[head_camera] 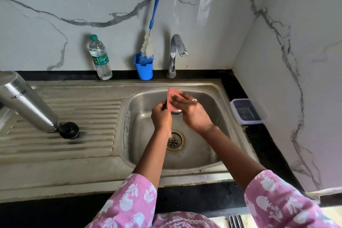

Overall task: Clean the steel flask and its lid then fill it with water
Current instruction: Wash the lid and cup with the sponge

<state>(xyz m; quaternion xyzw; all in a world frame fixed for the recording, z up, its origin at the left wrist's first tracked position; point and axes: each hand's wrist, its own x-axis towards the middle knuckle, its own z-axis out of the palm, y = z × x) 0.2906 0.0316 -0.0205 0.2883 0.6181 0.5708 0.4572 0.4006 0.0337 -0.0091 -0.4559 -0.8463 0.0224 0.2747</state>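
Note:
The steel flask (27,102) leans mouth-down on the drainboard at the far left. Its black lid (69,130) sits on the ribs right beside the flask's mouth. Over the sink basin (201,155) both hands meet around a pink scrub pad (171,96) with a dark backing. My left hand (161,116) grips the pad's lower edge. My right hand (192,113), blurred and wearing a ring, lies with its fingers across the pad's pink face. Something pale shows just under the pad; I cannot tell what it is.
The tap (175,52) stands behind the basin with no water running. A plastic water bottle (100,59) and a blue cup (144,70) holding a long bottle brush (156,2) stand along the back wall. A clear plastic box (246,111) sits on the black counter at right. The drain (174,140) lies below the hands.

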